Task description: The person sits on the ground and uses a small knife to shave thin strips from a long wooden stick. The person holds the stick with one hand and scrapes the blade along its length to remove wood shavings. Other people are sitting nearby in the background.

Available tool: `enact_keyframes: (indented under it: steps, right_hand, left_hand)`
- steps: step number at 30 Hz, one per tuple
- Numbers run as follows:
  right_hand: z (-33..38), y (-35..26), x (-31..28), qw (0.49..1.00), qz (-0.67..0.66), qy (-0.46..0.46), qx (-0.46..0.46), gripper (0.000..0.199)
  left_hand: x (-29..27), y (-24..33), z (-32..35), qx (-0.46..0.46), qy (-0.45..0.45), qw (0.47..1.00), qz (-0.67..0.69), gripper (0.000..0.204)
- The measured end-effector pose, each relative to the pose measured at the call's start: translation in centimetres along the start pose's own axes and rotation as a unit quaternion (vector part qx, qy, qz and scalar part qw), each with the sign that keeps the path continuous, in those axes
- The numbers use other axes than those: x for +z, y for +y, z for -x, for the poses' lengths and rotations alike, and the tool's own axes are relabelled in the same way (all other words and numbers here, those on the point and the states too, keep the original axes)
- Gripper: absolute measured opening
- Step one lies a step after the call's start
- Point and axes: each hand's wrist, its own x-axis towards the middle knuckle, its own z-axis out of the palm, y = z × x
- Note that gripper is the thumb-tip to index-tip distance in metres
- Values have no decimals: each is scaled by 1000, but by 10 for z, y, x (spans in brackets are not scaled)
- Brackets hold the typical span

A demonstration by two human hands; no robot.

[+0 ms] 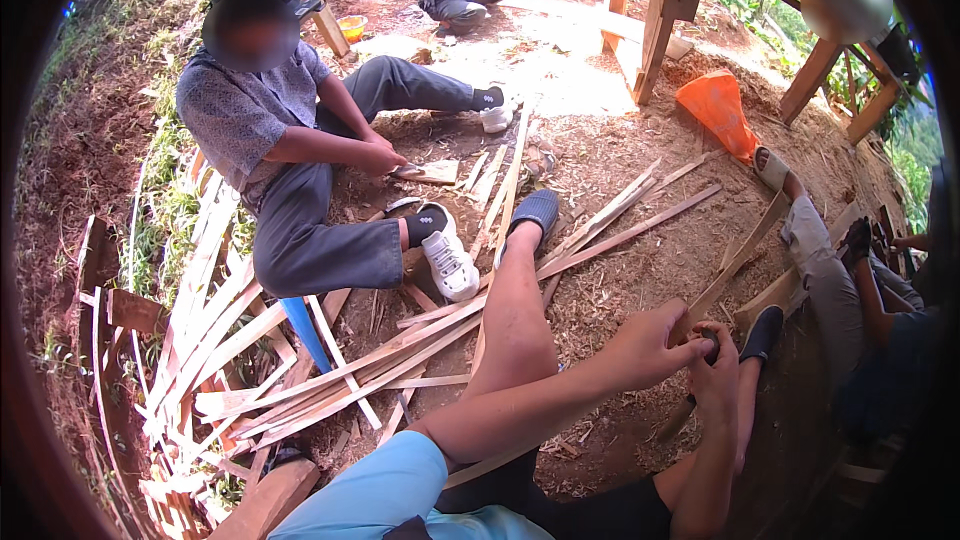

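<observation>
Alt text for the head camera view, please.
A person's bare left hand and right hand meet at a small, dark, partly hidden object, above brown, shaving-strewn ground. Long, pale wooden strips lie at left, near a seated co-worker in grey.

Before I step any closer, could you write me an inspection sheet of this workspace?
Surface: soil strewn with wood scraps and shavings.
Job's things: a small dark object, mostly hidden by fingers, kind unclear.
Clutter: overlapping wooden strips left of the wearer's legs; a blue object among them.
Hands: right hand curled around the dark object; left hand close by, grip unclear.
Cables: nothing seen.
Surroundings: seated co-worker in a cap, wooden posts, orange bag-like item.
</observation>
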Motion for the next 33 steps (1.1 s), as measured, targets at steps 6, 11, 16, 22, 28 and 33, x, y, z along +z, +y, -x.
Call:
enact_keyframes:
  steps: [6, 11, 16, 22, 28, 33]
  right_hand:
    - [2, 7, 14, 997, -44, -23, 51, 30]
    - [5, -2, 15, 996, -63, -37, 42, 28]
    - [7, 2, 6, 991, -85, -87, 56, 39]
    - [16, -15, 13, 932, -345, -99, 58, 69]
    - [22, 3, 8, 938, -251, -227, 75, 71]
    - [22, 8, 13, 959, -144, -208, 127, 59]
  left_hand:
    - [1, -4, 0, 10, 29, 999, -13, 29]
    - [2, -1, -3, 23, 42, 998, -42, 28]
    - [3, 0, -6, 15, 41, 999, -21, 26]
    - [-13, -5, -16, -46, 40, 996, 60, 25]
    - [-36, -2, -16, -58, 43, 991, 111, 26]
    - [-38, -9, -15, -40, 41, 995, 87, 29]
